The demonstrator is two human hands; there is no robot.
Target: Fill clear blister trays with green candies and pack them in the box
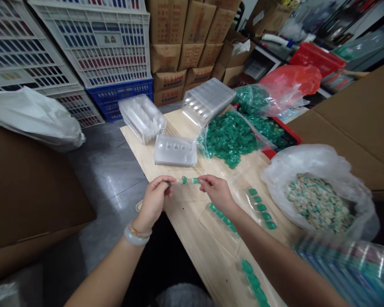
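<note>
My left hand (155, 194) and my right hand (216, 192) are held level with each other above the near part of the table. Their fingertips pinch the two ends of a narrow whitish strip with green bits (184, 180), stretched between them. It is too small to tell its exact kind. A dark spot shows by my left thumb, and I cannot make out what it is. Just past the hands lies a clear plastic tray (175, 151). Near my right forearm, clear trays hold rows of green pieces (261, 207). A heap of green pieces (228, 136) lies farther back.
Stacked clear trays (142, 117) and another stack (208, 101) stand along the table's (192, 230) far edge. At right are a white plastic bag (310, 155) of small mixed-colour pieces and blurred stacked trays (348, 268). Crates (99, 42) and cartons (168, 55) rise behind.
</note>
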